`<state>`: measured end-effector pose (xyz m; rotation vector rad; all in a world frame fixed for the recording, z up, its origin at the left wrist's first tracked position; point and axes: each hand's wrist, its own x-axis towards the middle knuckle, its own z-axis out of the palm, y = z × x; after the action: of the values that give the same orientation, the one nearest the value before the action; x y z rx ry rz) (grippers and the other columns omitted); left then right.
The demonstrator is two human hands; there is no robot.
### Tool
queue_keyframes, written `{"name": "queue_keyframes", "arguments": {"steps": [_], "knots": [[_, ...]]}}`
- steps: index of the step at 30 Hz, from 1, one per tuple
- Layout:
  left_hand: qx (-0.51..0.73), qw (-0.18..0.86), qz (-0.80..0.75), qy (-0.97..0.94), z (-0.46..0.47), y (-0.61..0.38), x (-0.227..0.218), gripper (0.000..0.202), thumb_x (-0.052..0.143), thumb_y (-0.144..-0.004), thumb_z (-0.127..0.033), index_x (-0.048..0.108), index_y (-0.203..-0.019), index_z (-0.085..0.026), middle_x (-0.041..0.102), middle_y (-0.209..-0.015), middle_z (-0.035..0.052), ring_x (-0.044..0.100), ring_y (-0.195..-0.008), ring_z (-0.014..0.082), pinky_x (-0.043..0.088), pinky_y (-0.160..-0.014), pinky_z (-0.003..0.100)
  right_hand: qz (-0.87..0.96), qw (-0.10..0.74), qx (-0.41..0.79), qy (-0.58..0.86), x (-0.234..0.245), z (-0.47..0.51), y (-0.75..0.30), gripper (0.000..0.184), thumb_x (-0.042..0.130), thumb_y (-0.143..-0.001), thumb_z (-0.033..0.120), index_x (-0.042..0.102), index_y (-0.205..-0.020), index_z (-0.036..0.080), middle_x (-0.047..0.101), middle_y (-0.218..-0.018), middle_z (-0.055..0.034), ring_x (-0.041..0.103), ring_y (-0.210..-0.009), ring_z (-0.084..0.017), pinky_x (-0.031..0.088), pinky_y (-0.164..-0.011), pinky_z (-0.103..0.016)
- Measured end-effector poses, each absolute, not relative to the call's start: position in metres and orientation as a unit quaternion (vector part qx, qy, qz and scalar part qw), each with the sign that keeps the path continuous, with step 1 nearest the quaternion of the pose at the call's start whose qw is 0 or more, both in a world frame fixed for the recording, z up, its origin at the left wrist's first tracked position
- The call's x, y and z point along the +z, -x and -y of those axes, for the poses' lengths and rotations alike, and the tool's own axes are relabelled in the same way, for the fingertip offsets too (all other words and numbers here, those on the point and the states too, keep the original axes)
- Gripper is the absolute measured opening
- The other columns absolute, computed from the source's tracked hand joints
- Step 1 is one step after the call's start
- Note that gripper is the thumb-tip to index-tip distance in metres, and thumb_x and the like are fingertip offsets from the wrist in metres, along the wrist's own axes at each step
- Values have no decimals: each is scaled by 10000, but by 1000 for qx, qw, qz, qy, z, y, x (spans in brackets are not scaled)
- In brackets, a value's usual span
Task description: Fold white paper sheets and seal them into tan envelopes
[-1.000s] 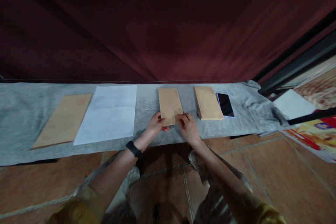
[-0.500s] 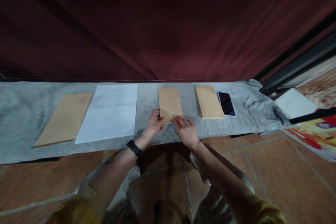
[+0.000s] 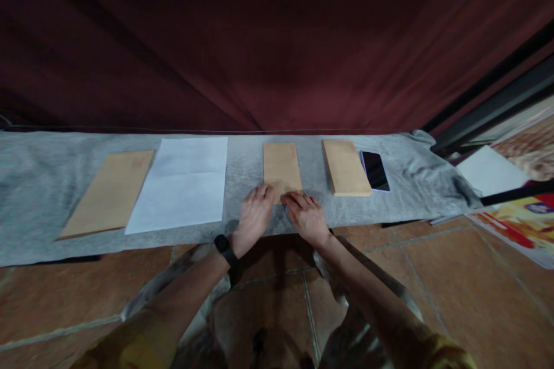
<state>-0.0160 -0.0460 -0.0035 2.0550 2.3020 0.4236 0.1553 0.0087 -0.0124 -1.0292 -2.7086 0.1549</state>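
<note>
A brown paper envelope (image 3: 282, 164) with small red print lies flat in front of me on the grey cloth. My left hand (image 3: 256, 207) is palm down, its fingers resting on the envelope's near left corner. At the near right corner, my right hand (image 3: 308, 218) presses its extended fingers on the paper. Both hands touch the near edge, which they partly cover. A white sheet of paper (image 3: 182, 184) with a crease across it lies to the left. To the right sits a stack of brown envelopes (image 3: 346, 168).
Another brown envelope (image 3: 108, 193) lies at the far left, touching the white sheet. A phone (image 3: 375, 171) lies beside the stack on the grey cloth (image 3: 415, 184). A dark red curtain (image 3: 259, 46) hangs behind. Printed colourful packaging (image 3: 523, 225) is at the right.
My left hand has let go of its pinch on the envelope's left edge and turned palm down onto the near left corner. My right hand has stayed almost in place.
</note>
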Motion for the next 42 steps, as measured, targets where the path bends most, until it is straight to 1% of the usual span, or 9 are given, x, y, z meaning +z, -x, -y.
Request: {"name": "queue_keyframes", "arguments": {"steps": [2,4,8,13,27,31,35,39,42], "knots": [[129,-14,-686,-716,54,6,-9,374,391,-963,-120,633,-1247,-143,682,-1270,168,638,-1201,287,498,-1024,434,928,116,61,350,-10,-9,-157,384,458,-1006,206,635,-1347,191,621,-1419,-107,607,-1190,-287,467,-1015,-436],[136,-28,-652,-745,63,-4,-17,425,395,-984,-166,574,-1360,-84,611,-1410,201,558,-1339,293,435,-1129,448,929,116,73,343,-9,-9,-159,406,466,-993,181,622,-1367,172,615,-1429,-116,605,-1206,-281,466,-1033,-428],[148,-31,-654,-741,75,-15,-29,544,432,-992,-279,472,-1481,-44,512,-1520,230,425,-1469,316,371,-1197,476,931,124,87,331,-12,-8,-163,438,475,-972,150,605,-1389,141,608,-1442,-132,583,-1275,-267,454,-1083,-409],[141,-26,-659,-738,79,-13,-30,581,453,-986,-312,462,-1491,-24,477,-1540,242,383,-1491,335,365,-1205,491,936,144,75,313,-17,-6,-168,451,493,-949,129,606,-1385,129,616,-1436,-132,577,-1311,-246,447,-1121,-382],[146,-39,-679,-718,83,-10,-34,624,526,-950,-314,466,-1457,43,429,-1545,308,357,-1501,356,353,-1212,478,924,164,44,344,-19,-8,-188,365,510,-965,162,665,-1293,120,663,-1369,-145,656,-1180,-268,500,-1071,-418],[147,-35,-681,-717,85,-11,-33,619,566,-941,-308,475,-1464,11,407,-1562,303,344,-1507,360,329,-1224,483,924,162,49,343,-20,-9,-189,368,514,-971,172,666,-1303,127,671,-1355,-142,651,-1187,-271,490,-1086,-430],[132,-34,-679,-721,86,-15,-30,599,571,-955,-307,468,-1498,-77,348,-1602,280,309,-1518,376,331,-1210,532,919,185,49,345,-21,-7,-182,374,485,-1004,208,663,-1323,132,657,-1380,-143,603,-1283,-271,420,-1169,-453],[116,-33,-682,-721,86,-18,-28,588,557,-960,-304,480,-1486,-54,326,-1595,310,279,-1522,396,330,-1204,543,935,178,77,296,-26,-3,-172,439,432,-1043,268,582,-1429,124,566,-1495,-130,502,-1411,-247,366,-1225,-436],[116,-29,-684,-719,87,-17,-30,597,550,-961,-308,469,-1496,-55,312,-1599,307,272,-1525,392,323,-1206,551,937,165,94,294,-29,-1,-169,467,415,-1054,285,542,-1466,104,542,-1514,-142,484,-1430,-243,363,-1231,-432]]}}
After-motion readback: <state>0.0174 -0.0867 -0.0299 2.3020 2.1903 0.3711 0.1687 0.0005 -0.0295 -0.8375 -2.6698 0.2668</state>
